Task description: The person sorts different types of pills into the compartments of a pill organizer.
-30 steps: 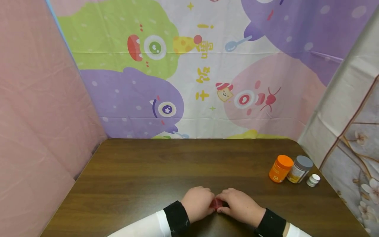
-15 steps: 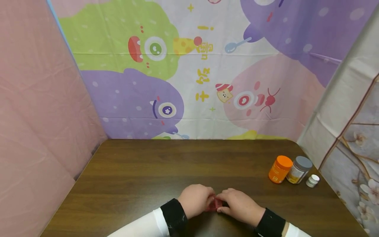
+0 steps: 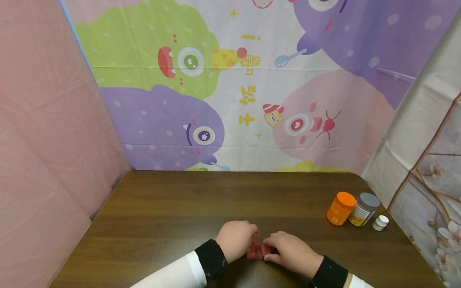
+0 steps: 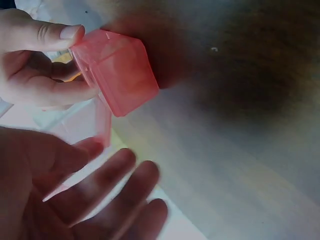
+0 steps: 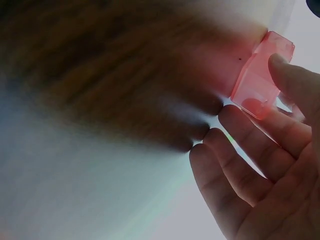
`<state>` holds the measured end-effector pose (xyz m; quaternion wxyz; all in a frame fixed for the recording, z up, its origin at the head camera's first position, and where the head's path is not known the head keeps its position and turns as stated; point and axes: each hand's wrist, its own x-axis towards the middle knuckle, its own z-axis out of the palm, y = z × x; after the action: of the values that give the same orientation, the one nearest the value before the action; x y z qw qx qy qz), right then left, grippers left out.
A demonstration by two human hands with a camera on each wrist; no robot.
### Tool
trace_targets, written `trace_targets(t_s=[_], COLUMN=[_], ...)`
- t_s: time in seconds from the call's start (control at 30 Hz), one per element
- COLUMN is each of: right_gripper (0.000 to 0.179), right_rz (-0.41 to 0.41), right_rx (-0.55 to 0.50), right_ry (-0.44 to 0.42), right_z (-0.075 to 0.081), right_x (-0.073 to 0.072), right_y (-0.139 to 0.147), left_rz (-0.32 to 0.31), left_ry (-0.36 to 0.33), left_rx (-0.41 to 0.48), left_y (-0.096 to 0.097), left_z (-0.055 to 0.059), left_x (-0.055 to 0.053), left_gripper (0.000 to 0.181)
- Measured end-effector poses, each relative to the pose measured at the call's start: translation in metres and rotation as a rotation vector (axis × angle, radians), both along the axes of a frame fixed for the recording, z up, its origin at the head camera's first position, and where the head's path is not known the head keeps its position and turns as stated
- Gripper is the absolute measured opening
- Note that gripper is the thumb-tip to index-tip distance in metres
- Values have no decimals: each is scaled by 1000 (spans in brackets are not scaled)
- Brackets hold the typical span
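Note:
A small translucent red pill box sits on the brown table, its hinged lid standing up at the far side. My left hand pinches the raised lid between thumb and index finger, and its other fingers are spread apart in the left wrist view. From the other side my right hand grips the box body with the thumb on one wall and fingers on the opposite one. The right wrist view shows that thumb lying across the red box. Part of the lid is hidden behind the left fingers.
At the table's right stand an orange bottle, a grey-lidded jar and a small white-capped bottle. A cartoon-printed curtain hangs behind the brown table, with a pink curtain on the left.
My left hand has moved up and left, swinging the pill box's lid open to upright, and the inside now shows. The right hand has stayed on the box.

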<state>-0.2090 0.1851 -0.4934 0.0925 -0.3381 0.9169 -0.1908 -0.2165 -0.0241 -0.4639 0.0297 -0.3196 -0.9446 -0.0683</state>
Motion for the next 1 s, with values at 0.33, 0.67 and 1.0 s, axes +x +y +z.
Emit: trace_targets(t_s=[0.33,0.67,1.0], right_gripper=[27,33,48], right_rz=[1,-13,-37], right_rx=[-13,11,4], right_ry=[15,15,15], right_z=[0,1,4], right_x=[2,4,6], right_y=[0,-2,0], left_rz=[26,36,66], left_ry=[-140,-124,-96], left_rx=[-181,-105,-47], left_y=[-3,-5,-25], left_z=[-6,-2,0], left_x=[4,11,26], left_gripper=[38,50,78])
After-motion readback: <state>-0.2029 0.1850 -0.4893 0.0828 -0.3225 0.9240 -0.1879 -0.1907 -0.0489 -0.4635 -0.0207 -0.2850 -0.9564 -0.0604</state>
